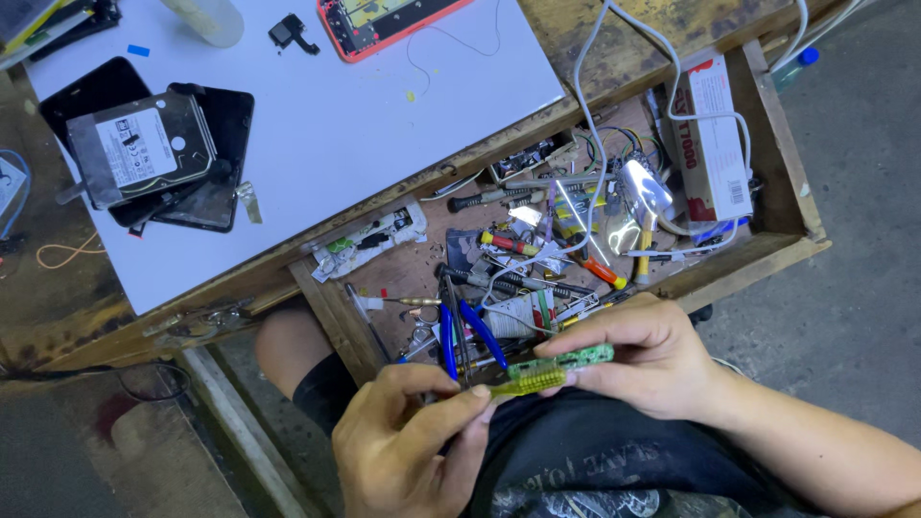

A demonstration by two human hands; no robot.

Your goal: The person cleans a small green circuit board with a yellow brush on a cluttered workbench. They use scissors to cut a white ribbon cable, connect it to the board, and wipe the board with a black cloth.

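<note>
My right hand (pixel 652 357) holds a small green circuit board (pixel 568 362) by its edges over my lap, just in front of the open drawer. My left hand (pixel 403 443) pinches a screwdriver with a translucent yellow-green handle (pixel 528 382). The handle lies right under the board and touches it; the tip is hidden. Both hands are close together, fingers nearly meeting at the board.
The open wooden drawer (pixel 767 134) is crammed with screwdrivers, blue-handled pliers (pixel 470 331), wires and a white-and-red box (pixel 715 134). A white mat (pixel 365 115) on the desk carries a hard drive (pixel 139 149), black phone screens (pixel 216 182) and an orange phone frame (pixel 384 24). White cables (pixel 595 86) hang into the drawer.
</note>
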